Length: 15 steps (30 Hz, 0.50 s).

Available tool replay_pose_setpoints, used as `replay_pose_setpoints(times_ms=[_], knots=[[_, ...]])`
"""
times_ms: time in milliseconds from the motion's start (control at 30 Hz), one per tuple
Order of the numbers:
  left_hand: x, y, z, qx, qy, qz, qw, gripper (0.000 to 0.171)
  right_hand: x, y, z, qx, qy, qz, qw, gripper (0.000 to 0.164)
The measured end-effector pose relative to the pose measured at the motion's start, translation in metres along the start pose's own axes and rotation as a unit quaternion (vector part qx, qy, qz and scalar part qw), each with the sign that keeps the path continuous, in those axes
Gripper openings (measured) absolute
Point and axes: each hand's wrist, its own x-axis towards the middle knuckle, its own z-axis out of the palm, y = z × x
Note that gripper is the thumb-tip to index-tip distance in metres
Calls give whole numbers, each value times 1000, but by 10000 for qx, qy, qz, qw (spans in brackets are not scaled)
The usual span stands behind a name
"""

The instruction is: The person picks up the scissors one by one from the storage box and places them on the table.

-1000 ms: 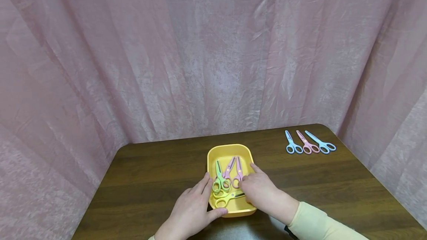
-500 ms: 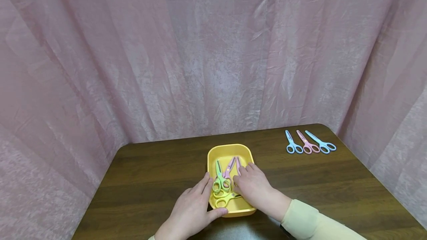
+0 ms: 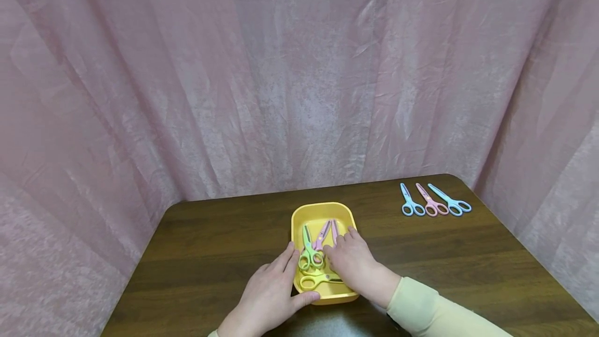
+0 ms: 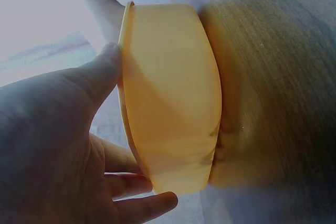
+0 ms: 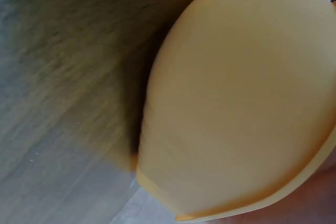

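Yellow plastic tray [image 3: 299,217] at mid-surface, steadied by left hand [image 3: 268,295], fingers straight along its left wall, thumb against the near rim. Right hand [image 3: 353,267] reaching inside, fingers bent down over pink scissors [image 3: 334,229]; grip itself hidden, so cannot tell whether pinched. Green scissors [image 3: 306,251], a second pink pair [image 3: 320,241] and yellow scissors [image 3: 318,280] lying loose in the tray. Blue scissors [image 3: 409,202], pink scissors [image 3: 431,202] and light-blue scissors [image 3: 449,202] lined up at the far right corner of dark wooden surface [image 3: 210,254]. Apparently picking another pair out; next calls for a firm pinch on the handle loops, a clean lift clear of the neighbouring pairs.
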Motion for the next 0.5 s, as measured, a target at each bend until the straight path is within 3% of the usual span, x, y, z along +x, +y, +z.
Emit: replay_pose_setpoints(times_ms=[167, 500], knots=[[0, 0, 0, -43, 8, -5, 10000, 106, 1, 3, 3, 119, 163, -78, 9998, 15], [0, -1, 2, -61, 94, 12, 9999, 105, 2, 2, 11, 103, 473, -63, 9988, 33]])
